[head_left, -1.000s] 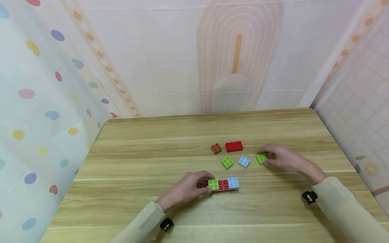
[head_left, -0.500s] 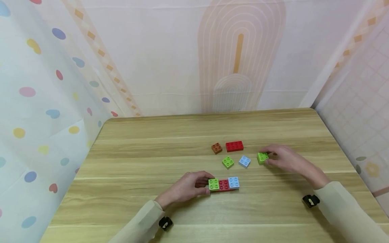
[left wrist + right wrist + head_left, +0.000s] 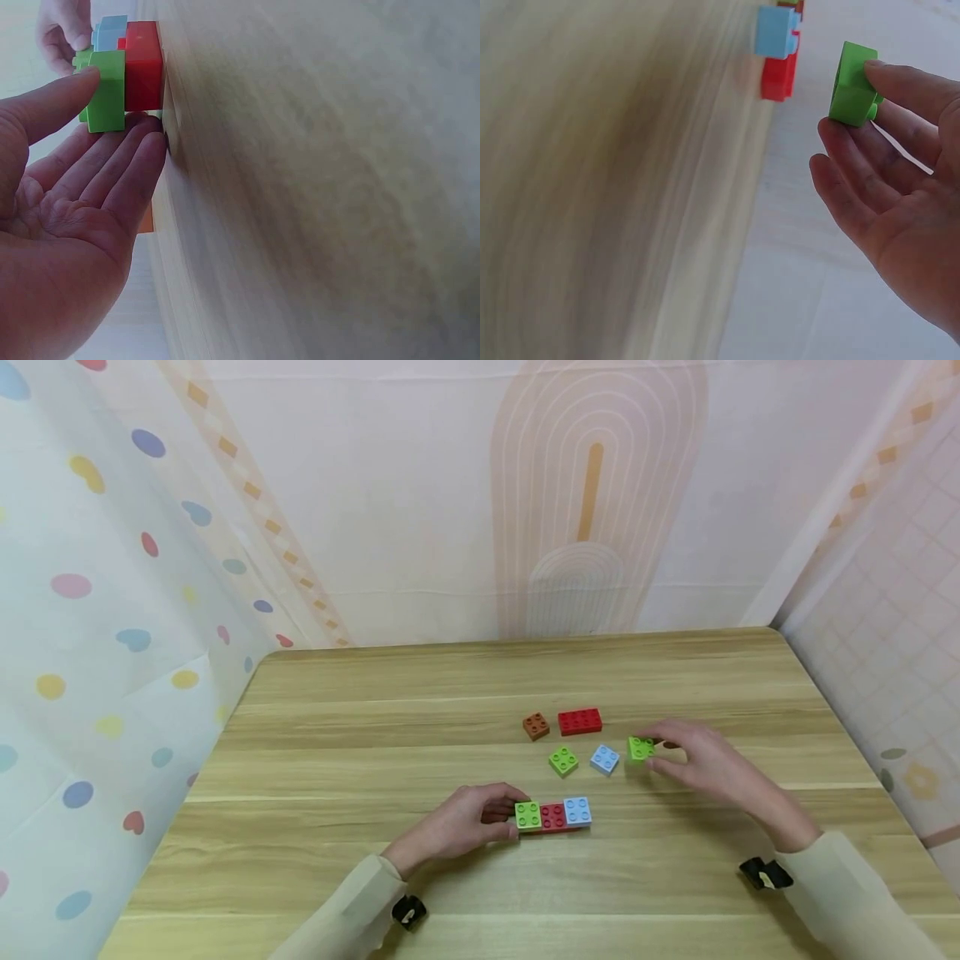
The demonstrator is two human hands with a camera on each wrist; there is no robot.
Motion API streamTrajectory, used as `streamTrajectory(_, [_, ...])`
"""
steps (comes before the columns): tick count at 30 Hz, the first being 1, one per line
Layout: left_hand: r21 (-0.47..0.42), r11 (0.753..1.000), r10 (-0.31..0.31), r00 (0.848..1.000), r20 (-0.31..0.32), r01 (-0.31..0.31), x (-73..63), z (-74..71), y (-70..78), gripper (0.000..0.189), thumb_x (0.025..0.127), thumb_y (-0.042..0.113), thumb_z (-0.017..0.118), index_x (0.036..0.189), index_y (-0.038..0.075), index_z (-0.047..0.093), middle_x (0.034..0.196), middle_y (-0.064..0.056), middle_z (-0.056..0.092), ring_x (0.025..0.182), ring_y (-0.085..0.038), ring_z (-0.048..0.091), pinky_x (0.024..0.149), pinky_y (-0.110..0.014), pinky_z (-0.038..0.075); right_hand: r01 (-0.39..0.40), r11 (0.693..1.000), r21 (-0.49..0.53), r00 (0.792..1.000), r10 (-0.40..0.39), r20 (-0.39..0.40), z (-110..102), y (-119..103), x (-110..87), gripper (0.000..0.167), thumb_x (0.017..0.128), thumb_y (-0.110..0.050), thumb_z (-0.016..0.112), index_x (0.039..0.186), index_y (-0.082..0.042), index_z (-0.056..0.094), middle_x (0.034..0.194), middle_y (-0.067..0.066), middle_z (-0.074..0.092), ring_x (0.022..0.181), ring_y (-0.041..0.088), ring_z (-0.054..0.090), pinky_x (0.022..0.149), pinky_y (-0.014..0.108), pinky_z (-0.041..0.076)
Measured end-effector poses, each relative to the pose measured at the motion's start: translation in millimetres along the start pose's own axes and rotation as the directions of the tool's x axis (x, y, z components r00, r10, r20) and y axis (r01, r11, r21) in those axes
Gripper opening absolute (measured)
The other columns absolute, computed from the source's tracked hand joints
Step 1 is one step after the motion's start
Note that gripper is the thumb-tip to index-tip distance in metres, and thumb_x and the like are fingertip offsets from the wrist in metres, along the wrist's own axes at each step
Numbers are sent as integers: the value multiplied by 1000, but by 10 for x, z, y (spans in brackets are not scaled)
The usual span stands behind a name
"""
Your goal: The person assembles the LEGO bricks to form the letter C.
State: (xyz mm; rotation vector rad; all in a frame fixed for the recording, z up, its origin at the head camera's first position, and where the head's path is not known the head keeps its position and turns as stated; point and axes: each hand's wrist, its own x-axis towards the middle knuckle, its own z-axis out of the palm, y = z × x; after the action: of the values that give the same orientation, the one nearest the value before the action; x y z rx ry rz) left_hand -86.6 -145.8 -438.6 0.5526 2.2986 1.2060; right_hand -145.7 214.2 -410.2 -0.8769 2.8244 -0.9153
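Note:
My left hand [image 3: 468, 822] grips the left end of a joined toy brick row on the table. In it, a green brick [image 3: 528, 815] and a light blue brick [image 3: 577, 811] sit at either end of a red brick [image 3: 552, 816], whose middle studs show. In the left wrist view my thumb lies against the green brick [image 3: 106, 90], the fingers on its other side. My right hand [image 3: 701, 762] pinches another green brick [image 3: 853, 84] between thumb and fingers, and the right wrist view shows it held above the table, studs towards the palm.
Loose bricks lie beyond the joined row: a brown one [image 3: 536, 726], a long red one [image 3: 580, 722], a green one [image 3: 563, 762] and a light blue one [image 3: 604, 759]. Patterned cloth [image 3: 412, 510] hangs behind the wooden table [image 3: 337, 735].
My right hand has lifted its green brick from the table and moved it slightly left. The left hand and the joined row have stayed in place.

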Motion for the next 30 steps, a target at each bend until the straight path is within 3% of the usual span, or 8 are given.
streamTrajectory(10, [-2,1000,10,1000,-3,-10,-6,1,-5,37,92,16,72,128,18,62,126,1,64,114,-11,60,97,-26,49,73,997,4,995,-73,-62,32,-199,-29,33,90,-11,74,121,-4,67,119,10,68,105,27,64,86,48,55])
streamTrajectory(30, [16,1000,23,1000,-16,-23,-8,0,-5,38,92,17,72,129,18,62,127,1,64,115,-12,60,98,-28,49,181,982,45,980,-176,-87,192,-507,-24,38,86,-13,78,122,-8,67,120,6,68,108,24,65,90,45,55])
